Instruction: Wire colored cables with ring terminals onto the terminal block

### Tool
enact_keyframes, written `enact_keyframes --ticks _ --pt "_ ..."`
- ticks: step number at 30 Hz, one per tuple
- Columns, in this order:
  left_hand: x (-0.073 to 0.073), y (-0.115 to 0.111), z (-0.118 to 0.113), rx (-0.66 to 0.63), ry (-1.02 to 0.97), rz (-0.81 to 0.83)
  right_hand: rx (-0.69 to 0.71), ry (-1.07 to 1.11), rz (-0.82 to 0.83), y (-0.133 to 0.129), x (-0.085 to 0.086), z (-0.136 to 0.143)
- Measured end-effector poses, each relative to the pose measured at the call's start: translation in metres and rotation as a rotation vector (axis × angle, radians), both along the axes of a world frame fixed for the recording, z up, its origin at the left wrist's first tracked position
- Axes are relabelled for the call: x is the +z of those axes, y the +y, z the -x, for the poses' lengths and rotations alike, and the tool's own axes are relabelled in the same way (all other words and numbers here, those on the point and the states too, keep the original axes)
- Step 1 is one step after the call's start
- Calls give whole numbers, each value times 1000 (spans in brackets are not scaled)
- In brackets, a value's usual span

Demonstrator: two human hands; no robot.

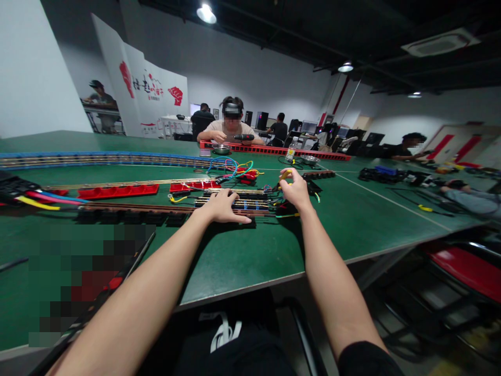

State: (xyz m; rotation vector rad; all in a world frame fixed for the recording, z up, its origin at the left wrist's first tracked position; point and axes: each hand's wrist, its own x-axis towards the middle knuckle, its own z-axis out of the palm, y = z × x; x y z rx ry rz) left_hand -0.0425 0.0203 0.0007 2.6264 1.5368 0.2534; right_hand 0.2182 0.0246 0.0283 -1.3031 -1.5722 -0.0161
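My left hand rests over a long black strip assembly with copper-coloured rails and blue inserts. Its fingers are spread and the thumb stretches to the right along the near edge. At the strip's right end, my right hand is raised slightly, its thumb and fingers pinched on a yellow cable end. Part of that piece is hidden by the fingers. Below the right hand lies a black end part with a green and yellow wire. A yellow lead with a ring terminal lies left of my left hand.
Red trays and a curved blue track lie beyond the strip. Coloured wires loop behind my hands. A co-worker sits opposite, near a metal bowl and a bottle. A dark screen stands at left.
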Motion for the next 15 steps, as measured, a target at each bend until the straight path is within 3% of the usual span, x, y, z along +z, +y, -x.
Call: enact_keyframes --ticks 7,15 --pt "-1 1 0 -1 10 -13 145 -292 33 -7 1 4" --pt "-1 1 -1 6 21 -24 144 -666 175 -20 5 23"
